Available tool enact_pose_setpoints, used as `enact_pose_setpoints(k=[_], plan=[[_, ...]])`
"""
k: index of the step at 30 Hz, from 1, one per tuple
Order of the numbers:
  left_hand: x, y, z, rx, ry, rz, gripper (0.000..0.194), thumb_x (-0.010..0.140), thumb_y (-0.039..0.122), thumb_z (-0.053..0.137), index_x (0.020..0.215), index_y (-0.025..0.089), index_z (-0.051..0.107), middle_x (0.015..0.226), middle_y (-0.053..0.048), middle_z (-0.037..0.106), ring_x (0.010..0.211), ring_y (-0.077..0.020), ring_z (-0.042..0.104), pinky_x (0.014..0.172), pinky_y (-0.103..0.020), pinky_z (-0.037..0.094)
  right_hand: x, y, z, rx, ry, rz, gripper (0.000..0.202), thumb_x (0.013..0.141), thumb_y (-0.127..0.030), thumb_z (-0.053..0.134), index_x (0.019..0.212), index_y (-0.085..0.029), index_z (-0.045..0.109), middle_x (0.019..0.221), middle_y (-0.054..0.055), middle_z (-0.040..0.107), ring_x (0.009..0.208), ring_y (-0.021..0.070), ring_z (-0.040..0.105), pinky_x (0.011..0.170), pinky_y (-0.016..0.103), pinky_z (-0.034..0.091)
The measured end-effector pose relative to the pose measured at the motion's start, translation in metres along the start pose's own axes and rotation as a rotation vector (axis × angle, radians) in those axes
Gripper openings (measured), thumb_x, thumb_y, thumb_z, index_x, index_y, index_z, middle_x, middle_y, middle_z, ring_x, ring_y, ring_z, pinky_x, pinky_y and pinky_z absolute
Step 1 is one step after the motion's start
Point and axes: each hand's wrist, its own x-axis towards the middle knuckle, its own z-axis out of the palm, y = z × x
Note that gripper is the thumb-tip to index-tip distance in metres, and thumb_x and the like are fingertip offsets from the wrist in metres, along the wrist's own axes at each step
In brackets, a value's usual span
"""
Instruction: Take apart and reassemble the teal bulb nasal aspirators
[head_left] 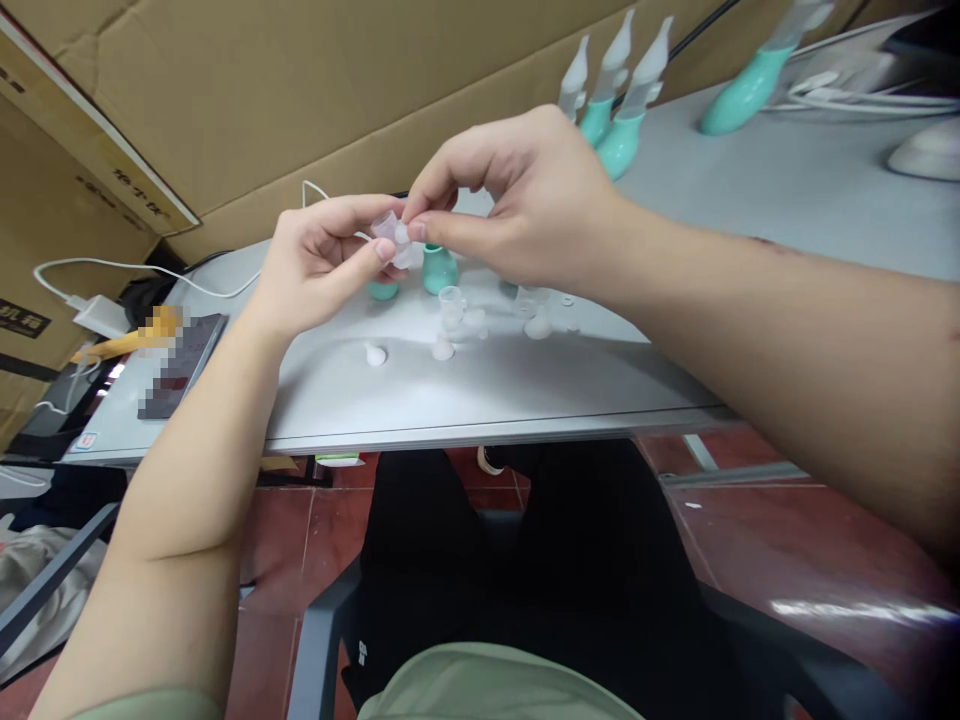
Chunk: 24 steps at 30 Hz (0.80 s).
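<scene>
My left hand (330, 245) pinches a small clear plastic cup-like piece (385, 226) between thumb and fingers, above the table. Against its side, my right hand (517, 190) presses a small whitish cap (403, 233) with thumb and forefinger. Below and behind the hands stand teal rubber bulbs (440, 270), partly hidden. Several clear plastic pieces (452, 308) lie on the table under my right hand. Nearer the edge are a white tip (376, 354) and another small whitish piece (443, 348).
Assembled teal bulbs with clear tubes and white nozzles (621, 130) stand at the back right; another teal bulb (742, 95) lies further right. A dark phone (182, 370), white charger (101, 315) and cable are at left. Cardboard (300, 90) walls the back of the grey table (480, 400).
</scene>
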Motion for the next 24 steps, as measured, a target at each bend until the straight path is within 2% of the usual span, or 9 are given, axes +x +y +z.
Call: enact_pose_setpoints(k=[6,10,12,16,21,24], plan=[[-0.0013,-0.0001,-0.0006,0.053,0.003,-0.015,0.071,0.098,0.084,0.068,0.137,0.026,0.075,0.128,-0.009,0.082,0.110,-0.0280,0.085,0.100,-0.043,0.075,0.0038,-0.0012,0.0000,0.018,-0.021,0.039,0.011,0.092,-0.037,0.076,0.087,-0.027,0.076,0.104,0.004,0.082,0.094,0.0271,0.074,0.090,0.045,0.059],[-0.0008,-0.0019,-0.0004,0.042,0.001,-0.005,0.070,0.098,0.084,0.068,0.140,0.028,0.074,0.129,-0.007,0.081,0.109,-0.0270,0.085,0.099,-0.043,0.075,0.0059,0.0011,0.0006,0.023,-0.021,0.068,0.018,0.085,-0.052,0.079,0.086,-0.035,0.076,0.104,0.004,0.082,0.094,0.0331,0.071,0.091,0.054,0.060],[-0.0004,-0.0033,-0.0001,0.019,0.010,0.019,0.068,0.099,0.083,0.069,0.138,0.028,0.075,0.127,-0.006,0.081,0.108,-0.0271,0.086,0.098,-0.044,0.075,0.0056,0.0015,0.0006,0.010,-0.022,0.106,0.022,0.084,-0.056,0.079,0.089,-0.035,0.078,0.104,0.005,0.083,0.097,0.0332,0.070,0.092,0.053,0.060],[-0.0001,-0.0051,-0.0002,-0.054,0.020,0.074,0.057,0.099,0.076,0.076,0.131,0.029,0.077,0.122,-0.003,0.082,0.102,-0.0260,0.087,0.094,-0.045,0.076,0.0039,0.0010,-0.0004,0.013,-0.037,0.167,0.027,0.085,-0.054,0.080,0.097,-0.030,0.081,0.099,0.008,0.082,0.102,0.0297,0.070,0.093,0.046,0.057],[-0.0012,-0.0028,-0.0021,-0.036,0.013,0.027,0.060,0.098,0.079,0.075,0.132,0.030,0.078,0.125,-0.003,0.083,0.106,-0.0269,0.087,0.099,-0.046,0.076,0.0035,0.0024,-0.0011,0.085,-0.041,0.124,0.025,0.085,-0.052,0.081,0.093,-0.029,0.080,0.101,0.006,0.081,0.096,0.0260,0.068,0.091,0.045,0.055],[-0.0013,-0.0027,-0.0026,-0.098,0.017,0.048,0.056,0.095,0.075,0.082,0.126,0.029,0.082,0.122,-0.002,0.084,0.101,-0.0250,0.087,0.097,-0.044,0.077,0.0045,0.0063,-0.0006,0.119,-0.045,0.090,0.022,0.087,-0.048,0.082,0.093,-0.027,0.080,0.102,0.007,0.081,0.095,0.0258,0.070,0.089,0.045,0.055]])
